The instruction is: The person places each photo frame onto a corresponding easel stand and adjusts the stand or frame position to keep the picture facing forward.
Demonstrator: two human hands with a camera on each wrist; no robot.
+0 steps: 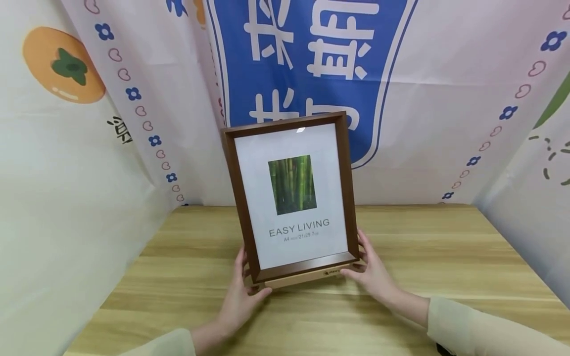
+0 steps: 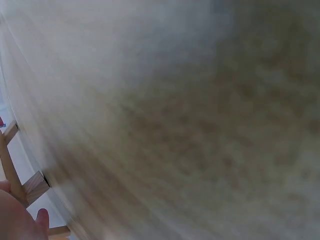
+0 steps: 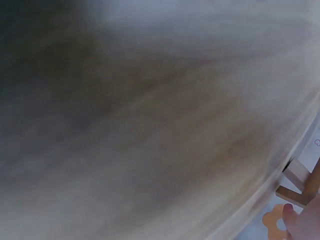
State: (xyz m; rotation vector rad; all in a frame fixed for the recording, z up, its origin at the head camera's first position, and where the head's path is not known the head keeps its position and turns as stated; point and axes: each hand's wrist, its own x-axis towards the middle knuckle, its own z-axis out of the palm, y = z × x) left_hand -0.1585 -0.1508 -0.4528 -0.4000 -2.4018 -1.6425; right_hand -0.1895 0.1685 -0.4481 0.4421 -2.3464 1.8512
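A brown picture frame [image 1: 347,198] leans back, slightly turned, on a light wooden stand [image 1: 307,278] in the middle of the head view. Behind its glass, a white sheet [image 1: 294,141] carries a bamboo picture [image 1: 292,185] and the words "EASY LIVING". My left hand [image 1: 237,301] grips the stand's left end, thumb in front and fingers partly hidden behind the frame. At the other end, my right hand [image 1: 376,279] holds the stand with its thumb at the front bar. Each wrist view catches only some fingers and wooden stand parts [image 2: 36,189] [image 3: 291,196] at a lower corner.
The wood-grain table [image 1: 423,237] spreads out around the stand. Behind it hangs a white cloth [image 1: 427,123] with a blue panel of white characters [image 1: 369,89]. Cloth walls [image 1: 89,188] close off the left and right sides.
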